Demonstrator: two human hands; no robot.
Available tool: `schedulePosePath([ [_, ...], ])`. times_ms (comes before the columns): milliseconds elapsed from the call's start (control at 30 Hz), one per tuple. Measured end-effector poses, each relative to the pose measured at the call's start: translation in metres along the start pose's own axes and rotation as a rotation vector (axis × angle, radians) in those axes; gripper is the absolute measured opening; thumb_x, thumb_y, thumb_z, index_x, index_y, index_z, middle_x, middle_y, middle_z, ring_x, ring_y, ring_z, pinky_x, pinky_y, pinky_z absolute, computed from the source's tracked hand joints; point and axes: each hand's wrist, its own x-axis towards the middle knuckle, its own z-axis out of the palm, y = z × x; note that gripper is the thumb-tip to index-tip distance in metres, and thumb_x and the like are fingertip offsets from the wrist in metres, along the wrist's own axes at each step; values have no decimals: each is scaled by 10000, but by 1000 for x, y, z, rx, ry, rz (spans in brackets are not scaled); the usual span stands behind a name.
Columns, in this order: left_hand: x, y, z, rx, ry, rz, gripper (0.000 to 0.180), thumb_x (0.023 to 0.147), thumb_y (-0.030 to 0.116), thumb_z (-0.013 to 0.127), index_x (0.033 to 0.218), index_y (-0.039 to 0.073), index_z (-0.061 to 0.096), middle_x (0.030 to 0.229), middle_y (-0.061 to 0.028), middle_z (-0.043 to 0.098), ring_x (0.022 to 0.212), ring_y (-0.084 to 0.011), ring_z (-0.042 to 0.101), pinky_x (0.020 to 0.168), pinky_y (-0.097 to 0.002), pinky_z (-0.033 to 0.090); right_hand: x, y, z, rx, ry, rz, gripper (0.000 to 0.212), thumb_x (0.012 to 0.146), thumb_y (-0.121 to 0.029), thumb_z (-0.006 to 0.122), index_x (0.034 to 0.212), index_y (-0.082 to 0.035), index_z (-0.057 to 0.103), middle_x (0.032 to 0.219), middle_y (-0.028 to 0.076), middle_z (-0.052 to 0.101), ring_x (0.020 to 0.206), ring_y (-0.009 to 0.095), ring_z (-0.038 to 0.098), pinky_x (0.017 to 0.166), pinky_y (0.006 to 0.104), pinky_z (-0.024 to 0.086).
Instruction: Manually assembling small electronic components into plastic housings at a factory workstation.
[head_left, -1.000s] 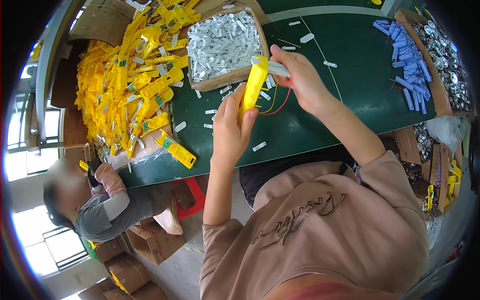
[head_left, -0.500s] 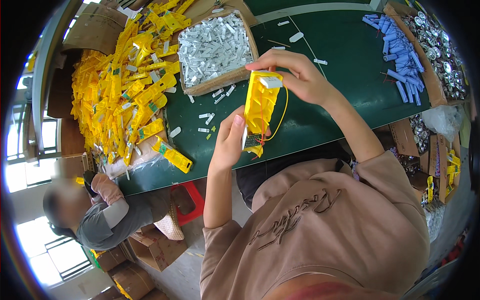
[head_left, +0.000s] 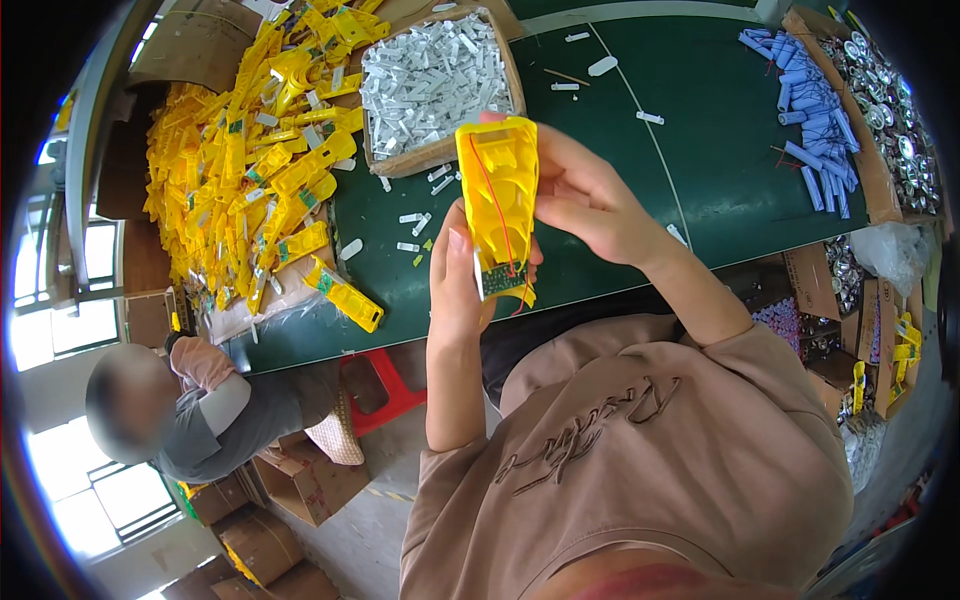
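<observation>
Over the bench, a yellow plastic housing [head_left: 498, 190] is held upright with its hollow inside facing me. A red wire runs down through it to a green circuit board [head_left: 503, 277] at its lower end. My left hand [head_left: 462, 270] grips that lower end, thumb at the left edge. Around the upper right edge, my right hand [head_left: 590, 200] is closed, its fingertips partly behind the housing. Beyond the housing stands a cardboard tray [head_left: 415, 161] heaped with small white plastic pieces [head_left: 435, 85].
Left lies a big pile of yellow housings [head_left: 240, 190], one loose housing [head_left: 345, 300] nearest me. Blue cylindrical cells with wires [head_left: 805, 115] lie far right, beside a box of shiny metal parts [head_left: 885, 100]. A co-worker [head_left: 235, 420] sits at left near a red stool [head_left: 385, 390].
The housing has turned so its inside faces me more squarely and has shifted slightly left. The white piece at its top and the looped yellow wire no longer show. My right hand has moved lower.
</observation>
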Motion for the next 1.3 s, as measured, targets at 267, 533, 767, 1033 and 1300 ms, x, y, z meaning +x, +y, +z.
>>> schedulePosePath([
  [267, 9, -12, 5, -61, 11, 2, 486, 888, 480, 350, 1046, 21, 371, 797, -135, 554, 662, -181, 586, 556, -278, 490, 5, 1, 8, 39, 191, 75, 491, 831, -78, 536, 1263, -41, 305, 1054, 86, 547, 964, 127, 529, 844, 258, 415],
  [533, 12, -10, 3, -19, 132, 179, 476, 933, 385, 274, 1227, 12, 299, 904, -132, 531, 736, -158, 551, 629, -280, 466, 3, 18, -14, -53, 197, -22, 328, 827, -167, 542, 1107, -22, 451, 977, 64, 551, 879, 106, 524, 786, 248, 414],
  [767, 25, -19, 3, 228, 276, 281, 468, 952, 335, 237, 1274, 1, 301, 1147, -103, 458, 1080, -164, 424, 936, -297, 306, 6, 31, 15, -686, 421, -205, 96, 745, -117, 626, 776, -54, 560, 705, 45, 552, 637, 177, 513, 670, 290, 369],
  [1033, 30, -22, -1, 113, 352, 247, 460, 953, 346, 222, 1258, 17, 323, 1133, -97, 462, 1051, -167, 441, 925, -314, 317, 18, 42, 22, -815, 493, -421, 70, 750, -88, 605, 754, -49, 547, 692, 12, 544, 610, 149, 507, 637, 278, 360],
  [1300, 26, -32, -2, 65, 353, 171, 437, 956, 319, 213, 1259, 26, 329, 1123, -90, 473, 1050, -162, 448, 923, -311, 330, 21, 38, 16, -435, 411, -36, 88, 788, -112, 594, 761, -38, 554, 681, -6, 525, 624, 59, 468, 574, 224, 369],
])
